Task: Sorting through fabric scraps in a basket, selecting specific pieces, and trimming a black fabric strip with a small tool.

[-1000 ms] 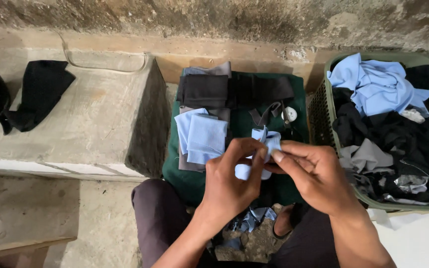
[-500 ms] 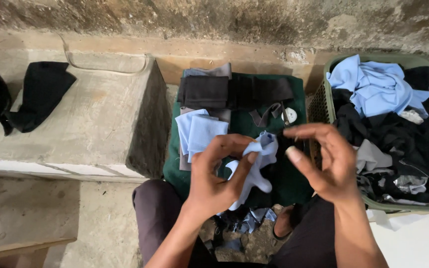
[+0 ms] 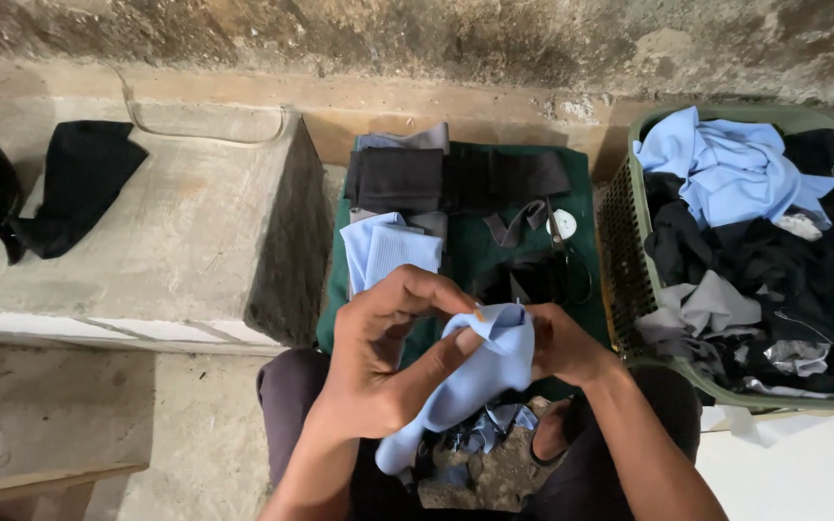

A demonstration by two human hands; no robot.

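Note:
A light blue cloth piece (image 3: 480,376) hangs between both hands above my lap. My left hand (image 3: 388,352) pinches its upper edge with thumb and fingers curled over it. On the cloth's right side, my right hand (image 3: 562,345) grips the same piece, partly hidden behind it. Just beyond my hands a dark green mat (image 3: 475,246) carries folded light blue pieces (image 3: 388,253), folded black cloth (image 3: 451,178), grey pieces, a pair of scissors (image 3: 562,253) and a small white round object (image 3: 562,225).
A green basket (image 3: 629,260) at right is full of black, grey and light blue clothes. A concrete block (image 3: 176,222) at left has black cloth (image 3: 74,188) on it. A rough wall runs behind. Fabric scraps (image 3: 480,439) lie by my feet.
One second ago both hands pinched a small folded bit. The cloth then opened out with the hands apart. Now the hands are together again, the cloth draped lower over my left hand.

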